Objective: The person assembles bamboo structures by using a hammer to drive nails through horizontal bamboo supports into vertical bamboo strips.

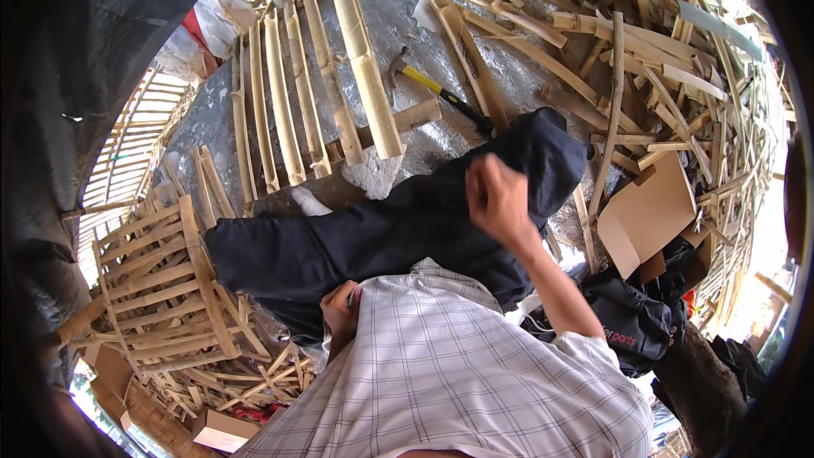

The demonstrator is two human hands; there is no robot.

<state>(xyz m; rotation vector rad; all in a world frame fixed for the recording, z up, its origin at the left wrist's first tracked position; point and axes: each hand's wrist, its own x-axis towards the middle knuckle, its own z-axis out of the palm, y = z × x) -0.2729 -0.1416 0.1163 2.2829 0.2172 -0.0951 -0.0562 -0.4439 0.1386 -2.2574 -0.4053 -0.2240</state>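
My right hand [498,199] is raised over my right thigh, its fingers curled into a loose fist. Whatever it may hold is hidden. Close to my left hip, my left hand [341,309] rests by the shirt's hem with bent fingers, and I cannot see what is in them. Beyond my dark trousers, several split bamboo strips [280,106] lie side by side. One wider bamboo piece [366,76] has its near end on a crosswise wooden piece [411,117], beside a pale stone [373,173]. A claw hammer [432,86] with a yellow and black handle lies right of them.
Heaped bamboo offcuts [653,68] fill the right side. An open cardboard box [646,214] and a black bag [632,318] are at my right. A slatted bamboo frame [161,297] leans at my left, with a smaller box [222,430] behind it.
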